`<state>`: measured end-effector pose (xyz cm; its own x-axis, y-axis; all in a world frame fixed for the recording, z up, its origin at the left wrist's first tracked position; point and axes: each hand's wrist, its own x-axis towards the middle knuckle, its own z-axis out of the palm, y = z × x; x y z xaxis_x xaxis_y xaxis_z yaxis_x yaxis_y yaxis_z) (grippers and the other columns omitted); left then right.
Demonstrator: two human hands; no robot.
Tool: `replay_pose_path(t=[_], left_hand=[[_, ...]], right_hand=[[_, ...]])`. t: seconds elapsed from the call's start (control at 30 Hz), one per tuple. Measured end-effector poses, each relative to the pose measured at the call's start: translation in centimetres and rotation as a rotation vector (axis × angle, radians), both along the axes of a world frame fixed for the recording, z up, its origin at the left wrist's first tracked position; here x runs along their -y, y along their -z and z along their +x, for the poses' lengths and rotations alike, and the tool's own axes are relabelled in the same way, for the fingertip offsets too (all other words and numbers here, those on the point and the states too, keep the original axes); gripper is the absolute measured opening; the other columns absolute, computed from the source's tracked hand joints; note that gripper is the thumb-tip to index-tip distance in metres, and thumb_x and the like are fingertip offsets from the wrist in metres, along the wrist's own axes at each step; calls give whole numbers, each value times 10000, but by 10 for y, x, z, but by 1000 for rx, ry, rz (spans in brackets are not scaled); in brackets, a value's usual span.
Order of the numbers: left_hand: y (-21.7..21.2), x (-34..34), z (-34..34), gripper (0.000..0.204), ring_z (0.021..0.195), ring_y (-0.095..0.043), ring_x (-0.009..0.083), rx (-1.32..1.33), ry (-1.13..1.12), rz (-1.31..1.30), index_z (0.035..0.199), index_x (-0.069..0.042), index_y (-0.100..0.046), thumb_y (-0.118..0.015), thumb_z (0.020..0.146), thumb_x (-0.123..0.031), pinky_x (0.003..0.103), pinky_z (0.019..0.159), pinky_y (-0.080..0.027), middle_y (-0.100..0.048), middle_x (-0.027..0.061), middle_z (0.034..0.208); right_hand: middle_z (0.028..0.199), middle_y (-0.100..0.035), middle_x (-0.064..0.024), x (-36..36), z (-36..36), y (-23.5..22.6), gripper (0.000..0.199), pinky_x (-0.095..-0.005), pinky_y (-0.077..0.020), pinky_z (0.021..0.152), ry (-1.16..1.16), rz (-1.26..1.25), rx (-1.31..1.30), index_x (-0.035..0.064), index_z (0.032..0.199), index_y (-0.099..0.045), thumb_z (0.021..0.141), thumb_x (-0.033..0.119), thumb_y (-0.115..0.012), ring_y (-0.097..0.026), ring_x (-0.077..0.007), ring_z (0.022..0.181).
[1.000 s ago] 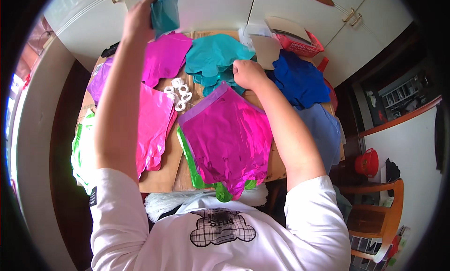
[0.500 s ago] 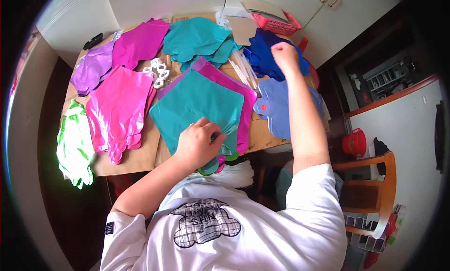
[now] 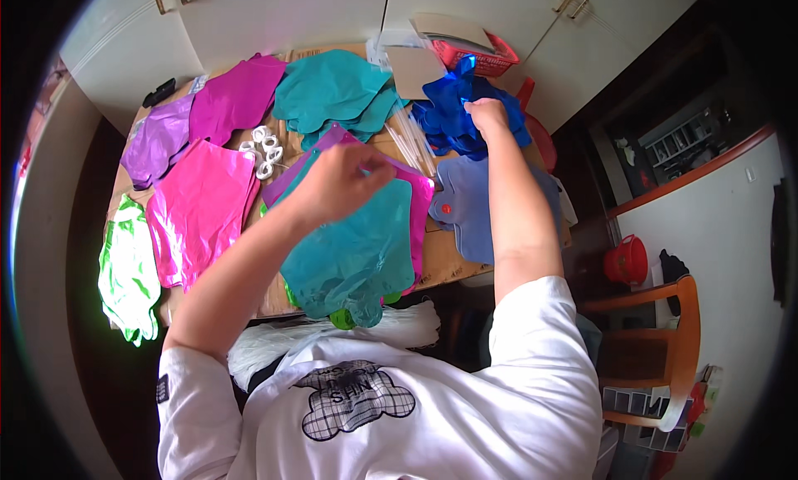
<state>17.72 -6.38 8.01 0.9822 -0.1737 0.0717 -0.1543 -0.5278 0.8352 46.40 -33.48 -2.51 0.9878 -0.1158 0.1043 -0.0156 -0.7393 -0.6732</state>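
Two hands: right grip (image 3: 486, 114) clamped on blue balloon (image 3: 453, 106); left grip (image 3: 341, 181) state unclear.

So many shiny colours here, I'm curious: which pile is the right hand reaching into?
The dark blue pile at the table's far right. The right hand rests on it; the teal, purple, pink and green ones lie further left.

The left hand (image 3: 337, 183) is raised in the middle, its fingers loosely curled with the tips pinched together. The right arm is stretched forward — its hand (image 3: 486, 114) is closed, knuckles up.
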Motion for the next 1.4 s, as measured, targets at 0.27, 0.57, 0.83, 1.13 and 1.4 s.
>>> replay_pose_path(t=[0.27, 0.57, 0.83, 1.13, 1.4], left_hand=[[33, 19, 122, 235, 852, -643, 371, 552, 30, 144, 997, -79, -697, -609, 853, -241, 429, 782, -521, -661, 185, 938], [5, -111, 25, 225, 870, -622, 121, 420, -455, -361, 1053, -25, -694, -612, 887, -154, 254, 767, -484, -700, 64, 949], [28, -78, -109, 185, 905, -600, 308, 482, -57, 116, 941, -45, -657, -701, 764, -74, 404, 831, -465, -645, 112, 926], [63, -67, -110, 224, 978, -579, 287, 453, -46, 473, 959, -68, -675, -725, 750, -129, 387, 853, -433, -619, 88, 993], [33, 84, -10, 173, 878, -604, 327, 473, 378, 66, 860, -61, -673, -703, 773, -207, 426, 777, -496, -612, 149, 873]], right_hand=[[821, -670, -50, 28, -28, -68, 119, -296, -475, 644, -17, 811, 403, 21, 862, -683, 832, 134, -657, -601, -126, 715], [738, -590, -109, -106, -272, -92, 79, -335, -469, 607, -930, 228, 489, 17, 808, -620, 751, 25, -673, -606, -250, 678], [874, -546, -84, -147, -330, -44, 308, -425, -412, 732, -939, -278, 309, 78, 834, -607, 730, 328, -754, -592, -278, 823], [759, -673, -128, 10, -254, -56, 278, -352, -508, 641, -217, -75, 102, 17, 815, -651, 777, 273, -753, -644, -255, 686], [715, -644, -69, 82, -244, -29, 298, -276, -464, 619, 0, 237, 152, -22, 879, -668, 807, 259, -735, -572, -126, 646]])
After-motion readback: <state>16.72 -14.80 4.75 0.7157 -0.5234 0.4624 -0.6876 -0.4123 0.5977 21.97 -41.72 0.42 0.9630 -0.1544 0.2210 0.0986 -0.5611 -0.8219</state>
